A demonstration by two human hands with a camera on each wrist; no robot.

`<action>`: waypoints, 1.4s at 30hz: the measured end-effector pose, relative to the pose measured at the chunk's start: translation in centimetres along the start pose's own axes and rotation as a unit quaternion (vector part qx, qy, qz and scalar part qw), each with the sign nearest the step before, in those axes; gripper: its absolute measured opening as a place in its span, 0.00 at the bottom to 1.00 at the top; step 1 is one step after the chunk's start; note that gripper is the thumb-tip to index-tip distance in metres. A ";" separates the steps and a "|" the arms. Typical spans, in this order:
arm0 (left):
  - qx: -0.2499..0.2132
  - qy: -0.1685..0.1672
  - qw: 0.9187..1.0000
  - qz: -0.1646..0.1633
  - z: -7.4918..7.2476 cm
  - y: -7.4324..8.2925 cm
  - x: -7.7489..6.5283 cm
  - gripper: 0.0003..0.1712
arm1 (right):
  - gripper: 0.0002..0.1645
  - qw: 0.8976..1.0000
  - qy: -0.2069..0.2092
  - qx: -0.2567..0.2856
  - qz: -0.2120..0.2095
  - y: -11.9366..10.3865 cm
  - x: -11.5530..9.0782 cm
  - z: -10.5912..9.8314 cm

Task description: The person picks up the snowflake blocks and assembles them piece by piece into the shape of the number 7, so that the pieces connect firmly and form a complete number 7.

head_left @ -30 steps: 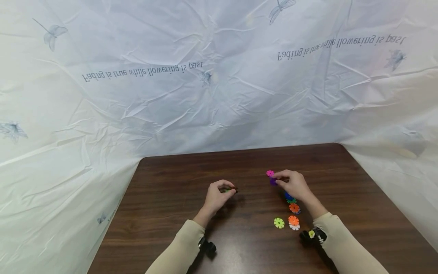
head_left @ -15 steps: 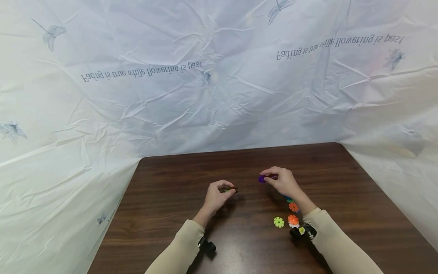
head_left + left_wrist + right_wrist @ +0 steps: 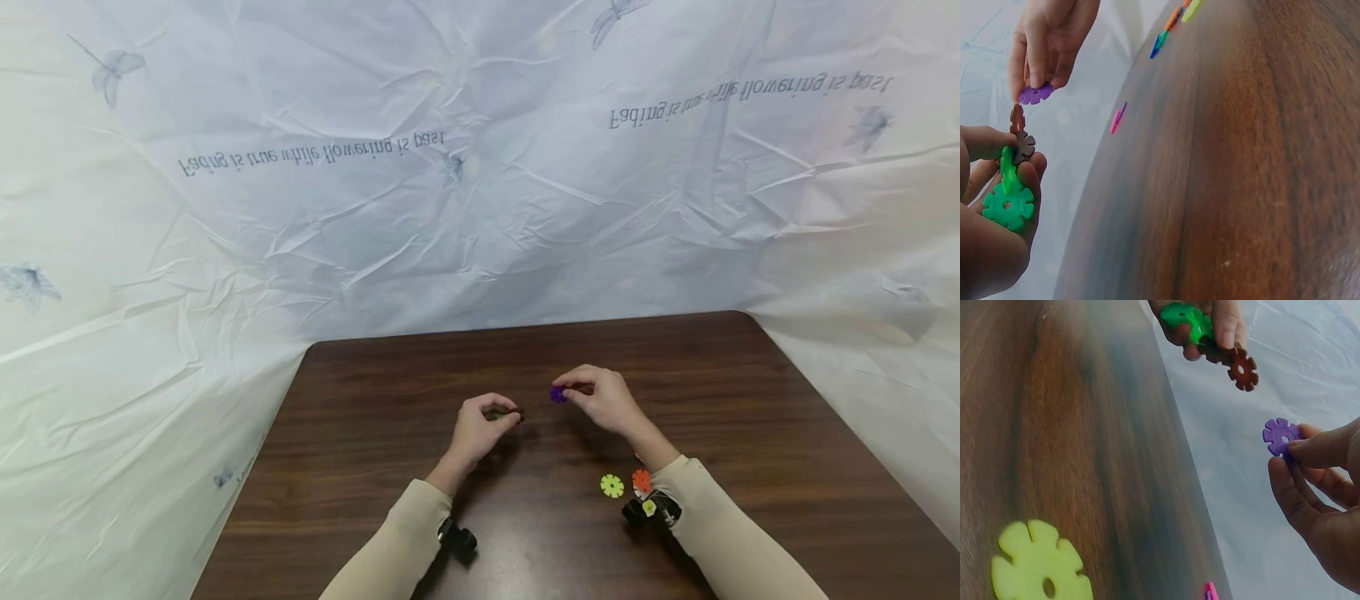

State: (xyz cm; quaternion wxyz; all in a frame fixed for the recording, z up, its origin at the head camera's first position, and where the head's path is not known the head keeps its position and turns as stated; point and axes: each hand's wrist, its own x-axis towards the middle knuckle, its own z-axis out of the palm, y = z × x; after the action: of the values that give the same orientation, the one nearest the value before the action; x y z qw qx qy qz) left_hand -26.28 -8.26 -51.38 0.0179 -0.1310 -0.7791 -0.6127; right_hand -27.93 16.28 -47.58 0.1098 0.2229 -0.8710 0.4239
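Observation:
My left hand (image 3: 474,432) grips a short chain of notched plastic discs slotted into one another. In the left wrist view a green disc (image 3: 1017,211) and a lighter green disc (image 3: 1007,170) lie toward the palm. Beyond them come a grey-brown disc (image 3: 1025,147) and a reddish-brown disc (image 3: 1243,369), which sticks out past the fingertips. Between thumb and fingers, my right hand (image 3: 609,403) pinches a purple notched disc (image 3: 1277,435). A small gap separates the purple disc from the chain's brown end in the right wrist view. Both hands are over the table.
On the table (image 3: 360,467), a yellow-green disc (image 3: 612,486) lies beside an orange disc (image 3: 641,481) that overlaps a white one. Blue, green and orange discs (image 3: 1165,36) and a pink disc (image 3: 1115,121) also lie there. A white sheet (image 3: 480,208) hangs behind the table.
My right hand has picked up the purple disc from beside the pink one and carried it left, toward the chain. The left hand has stayed nearly still.

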 end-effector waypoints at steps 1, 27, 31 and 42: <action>-0.002 -0.001 1.000 0.001 0.0 0.0 0.0 0.04 | 0.10 1.000 -0.001 0.003 -0.001 0.0 0.0 0.1; -0.002 -0.012 1.000 -0.005 -0.4 3.6 -1.3 0.07 | 0.12 0.999 -0.030 0.003 -0.024 -0.9 0.3 1.7; 0.003 -0.014 1.000 -0.017 -0.2 2.1 -0.7 0.07 | 0.11 0.999 -0.035 0.005 -0.018 -1.0 0.2 1.8; -0.008 -0.003 1.000 -0.012 0.1 0.1 -0.2 0.05 | 0.11 0.999 -0.046 0.003 -0.018 -1.0 0.3 2.0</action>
State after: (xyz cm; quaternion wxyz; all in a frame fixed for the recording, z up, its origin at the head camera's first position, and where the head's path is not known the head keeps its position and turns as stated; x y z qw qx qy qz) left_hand -26.09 -8.19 -51.35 0.0068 -0.1237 -0.7759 -0.6186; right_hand -27.69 14.12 -48.00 0.0772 0.2583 -0.8697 0.4135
